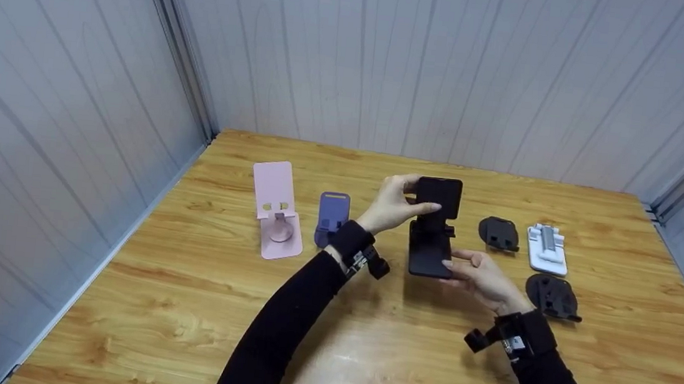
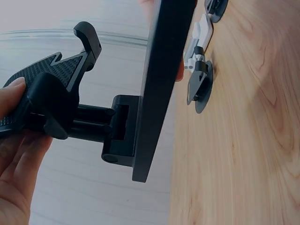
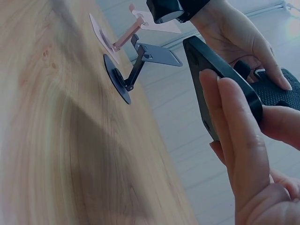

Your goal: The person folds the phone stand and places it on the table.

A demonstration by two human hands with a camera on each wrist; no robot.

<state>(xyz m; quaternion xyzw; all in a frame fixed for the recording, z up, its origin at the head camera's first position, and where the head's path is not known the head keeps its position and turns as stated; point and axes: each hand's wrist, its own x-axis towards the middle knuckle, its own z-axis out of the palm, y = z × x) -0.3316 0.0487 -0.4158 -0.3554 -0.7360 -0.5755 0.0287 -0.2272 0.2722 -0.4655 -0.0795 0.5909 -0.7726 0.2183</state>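
A black phone stand [image 1: 430,254], unfolded, is held over the table by both hands. My left hand [image 1: 396,205] grips its upper plate, with the thumb across the front. In the left wrist view, two short arms join that ridged plate [image 2: 63,68] with hooked lips to the thick base [image 2: 161,89]. The base's edge is pinched by my right hand [image 1: 481,277], whose fingers [image 3: 241,122] lie along the underside in the right wrist view. Left of the hands stand a pink phone stand [image 1: 273,185] and a blue-purple phone stand [image 1: 334,207], both opened.
To the right lie a white folded phone stand [image 1: 548,249] and two dark folded stands, one farther back [image 1: 499,233] and one nearer [image 1: 553,296], by the right wrist. The wooden table [image 1: 179,320] meets panelled walls at the back and left.
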